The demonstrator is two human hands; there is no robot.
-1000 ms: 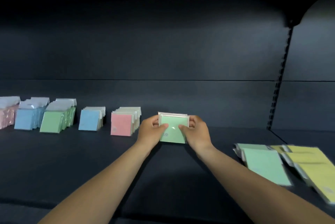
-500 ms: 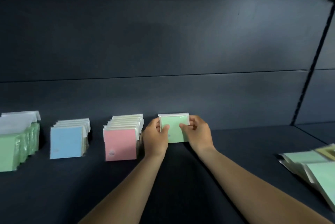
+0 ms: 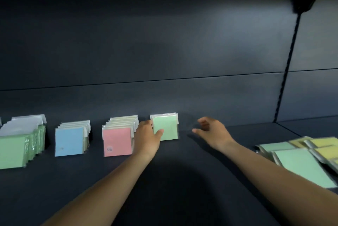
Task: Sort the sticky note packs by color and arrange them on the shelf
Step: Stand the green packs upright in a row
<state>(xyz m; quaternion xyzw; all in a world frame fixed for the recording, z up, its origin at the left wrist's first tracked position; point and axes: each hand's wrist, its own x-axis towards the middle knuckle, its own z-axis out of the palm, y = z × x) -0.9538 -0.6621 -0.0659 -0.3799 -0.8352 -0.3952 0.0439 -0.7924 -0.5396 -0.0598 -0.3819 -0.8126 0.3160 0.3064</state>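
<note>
A dark shelf (image 3: 182,180) with a dark back panel is seen, lit dimly from above. Along its back edge, upright rows of sticky note packs are stood side by side, each apart from the next: a green row (image 3: 22,145) near the left end, then a blue row (image 3: 70,139), then a pink row (image 3: 118,138). Just right of the pink row, a small new green stack (image 3: 167,128) is stood upright against the back. Its left edge is held by the left hand (image 3: 148,134), the thumb laid across the front face. The right hand (image 3: 210,128) is held apart from the stack, its fingers loosely spread and nothing grasped in its grip.

Toward the right end of the shelf, an unsorted pile is left lying flat: loose green packs (image 3: 300,163) with yellow packs (image 3: 321,147) just behind them, overlapping.

The task is judged to be well along but unfinished. Several rows are set, and the loose green and yellow packs are yet to be stood up; no yellow row is seen so far.
</note>
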